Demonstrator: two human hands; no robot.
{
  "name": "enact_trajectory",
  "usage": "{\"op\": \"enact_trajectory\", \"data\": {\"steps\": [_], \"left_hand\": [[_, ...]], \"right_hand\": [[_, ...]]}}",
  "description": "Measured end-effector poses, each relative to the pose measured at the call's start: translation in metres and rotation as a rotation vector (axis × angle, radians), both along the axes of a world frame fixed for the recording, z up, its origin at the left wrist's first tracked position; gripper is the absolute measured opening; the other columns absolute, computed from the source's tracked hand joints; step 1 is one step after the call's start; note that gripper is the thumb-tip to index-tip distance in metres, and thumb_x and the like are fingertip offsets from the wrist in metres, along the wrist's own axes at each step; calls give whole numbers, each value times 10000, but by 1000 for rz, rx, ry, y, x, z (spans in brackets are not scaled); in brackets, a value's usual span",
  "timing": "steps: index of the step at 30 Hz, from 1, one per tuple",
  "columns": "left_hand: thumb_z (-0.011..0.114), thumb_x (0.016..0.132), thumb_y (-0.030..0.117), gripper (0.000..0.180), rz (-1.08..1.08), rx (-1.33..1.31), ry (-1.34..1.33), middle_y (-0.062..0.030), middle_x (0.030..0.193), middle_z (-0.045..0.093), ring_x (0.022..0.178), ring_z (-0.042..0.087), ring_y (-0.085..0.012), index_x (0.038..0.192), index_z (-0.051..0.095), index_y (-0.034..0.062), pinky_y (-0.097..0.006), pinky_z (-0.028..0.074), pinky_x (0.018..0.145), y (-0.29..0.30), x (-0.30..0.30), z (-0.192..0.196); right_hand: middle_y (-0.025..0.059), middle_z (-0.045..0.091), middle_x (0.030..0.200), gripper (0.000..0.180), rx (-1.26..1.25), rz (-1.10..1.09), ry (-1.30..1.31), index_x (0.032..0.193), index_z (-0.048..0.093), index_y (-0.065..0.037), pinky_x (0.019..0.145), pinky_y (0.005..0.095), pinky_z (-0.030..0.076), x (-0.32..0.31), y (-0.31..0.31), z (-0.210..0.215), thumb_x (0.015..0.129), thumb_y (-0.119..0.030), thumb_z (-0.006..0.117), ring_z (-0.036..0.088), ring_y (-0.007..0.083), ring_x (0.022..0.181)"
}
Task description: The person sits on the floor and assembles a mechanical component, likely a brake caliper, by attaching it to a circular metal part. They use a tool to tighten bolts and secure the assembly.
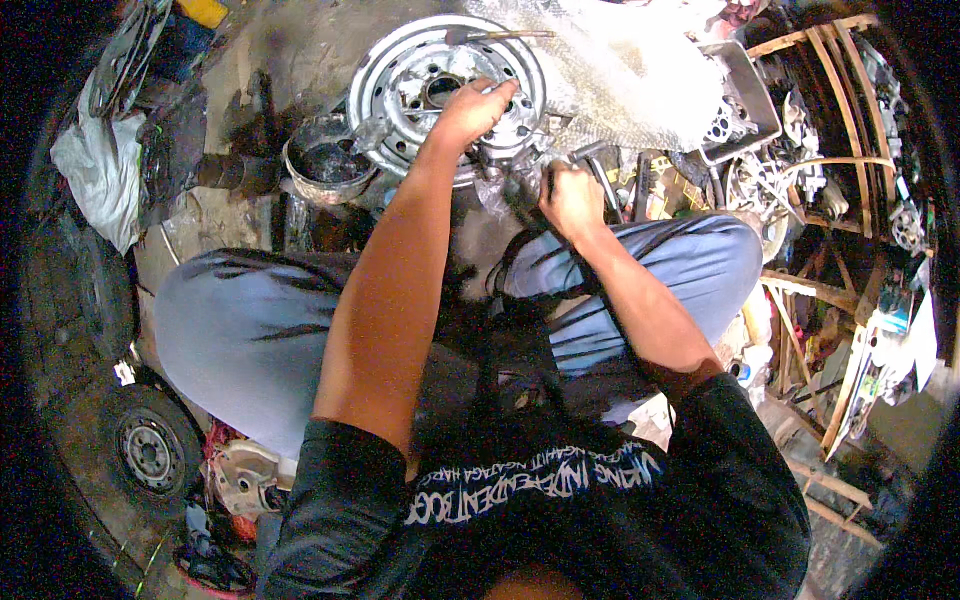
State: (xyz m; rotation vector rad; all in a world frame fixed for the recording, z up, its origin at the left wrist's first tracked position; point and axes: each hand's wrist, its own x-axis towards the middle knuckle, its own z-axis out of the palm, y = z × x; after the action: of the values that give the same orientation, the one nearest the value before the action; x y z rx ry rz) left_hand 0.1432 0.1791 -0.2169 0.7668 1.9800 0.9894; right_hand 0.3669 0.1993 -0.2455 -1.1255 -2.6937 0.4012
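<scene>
A silver steel wheel rim (375,70) stands tilted in front of me. My left hand (474,112) rests on its face, right of the centre hole, with the fingers stretched toward the outer edge. A paint brush (500,36) with a thin handle lies across the rim's far edge. Below the rim's right side, above my bent knee, my right hand (573,200) is closed in a fist. What it holds is hidden by the fingers and shadow. A round tub (290,165) with dark contents stands left of the rim, its wall smeared pale.
Hand tools with dark handles (643,185) lie right of my right hand. A grey metal tray (765,105) holds metal parts. Bright bubble wrap (620,60) covers the far floor. A wooden frame (850,165) stands right; a tyred wheel (150,450) lies lower left.
</scene>
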Motion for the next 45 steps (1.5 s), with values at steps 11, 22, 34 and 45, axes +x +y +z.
{"op": "enact_trajectory", "data": {"steps": [11,22,34,45], "left_hand": [[581,876,604,838,-8,13,62,-290,1430,531,1373,490,-387,1396,541,-52,-390,362,1150,-2,0,-4],[588,878,618,828,-20,-23,4,-298,1378,572,1338,521,-398,1385,559,-36,-402,385,1128,1,-3,-11],[591,888,603,832,3,-15,-30,-297,1399,555,1352,509,-395,1395,540,-54,-387,368,1142,-3,2,-6],[609,882,599,822,26,14,-19,-309,1368,575,1330,528,-403,1378,559,-54,-394,390,1125,-1,1,-3]], "right_hand": [[263,661,719,164,33,-1,176,883,643,-19,627,512,538,-3,-2,11,928,-175,620,675,426,669],[259,665,716,149,15,-7,59,859,636,-22,610,524,533,1,-1,-4,917,-159,630,678,426,660],[256,664,705,152,-12,-8,81,872,641,-24,629,533,533,-1,-1,1,903,-173,644,674,438,666],[282,662,735,167,-35,-58,122,901,663,-33,668,547,545,-5,-5,10,910,-197,632,673,453,696]]}}
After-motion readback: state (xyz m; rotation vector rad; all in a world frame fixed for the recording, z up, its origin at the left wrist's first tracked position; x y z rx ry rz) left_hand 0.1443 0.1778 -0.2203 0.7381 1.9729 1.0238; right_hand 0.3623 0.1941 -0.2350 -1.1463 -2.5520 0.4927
